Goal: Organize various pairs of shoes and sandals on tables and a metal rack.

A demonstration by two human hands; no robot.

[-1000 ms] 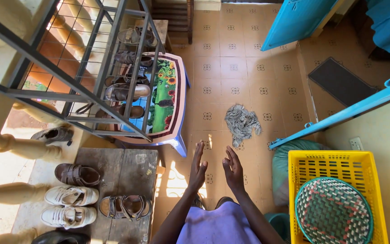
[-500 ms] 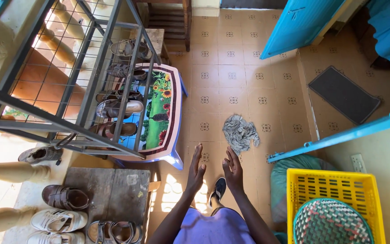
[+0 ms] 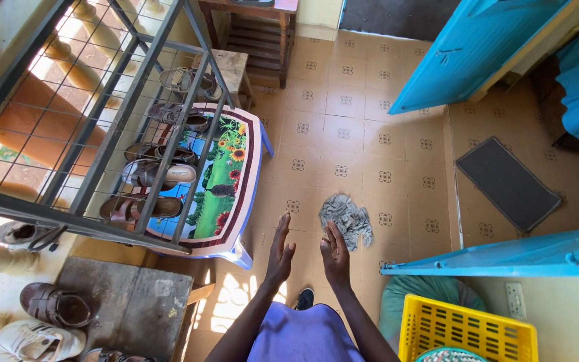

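A yellow slotted plastic basket [image 3: 467,328] stands at the lower right, cut off by the frame's edge, and a round woven item in green and pale tones [image 3: 449,354] lies inside it, only its top edge showing. At the left, several pairs of sandals and shoes [image 3: 149,173] rest in rows along a low table with a painted flower-and-landscape top [image 3: 226,181], seen through the bars of a metal gate [image 3: 102,134]. More footwear, a brown sandal [image 3: 55,305] and a white shoe [image 3: 38,340], sits on a grey stone slab [image 3: 135,308] at the lower left. The person's left hand [image 3: 280,253] and right hand [image 3: 335,253] are both raised in front of the body, palms turned toward each other, fingers straight and spread, holding nothing and not touching. Just beyond the right hand's fingertips, a grey rag [image 3: 348,218] lies crumpled on the tan patterned tile floor [image 3: 383,141]. The rag is mottled grey and white, bunched into loose folds with ragged edges, and looks limp and flat against the tiles. Its longer side runs from the upper left down toward the lower right, the lower end trailing into a narrower tail near the right hand. It lies between the painted table and a dark grey doormat [image 3: 507,182], clear of both, and a blue door [image 3: 477,50] stands open beyond.
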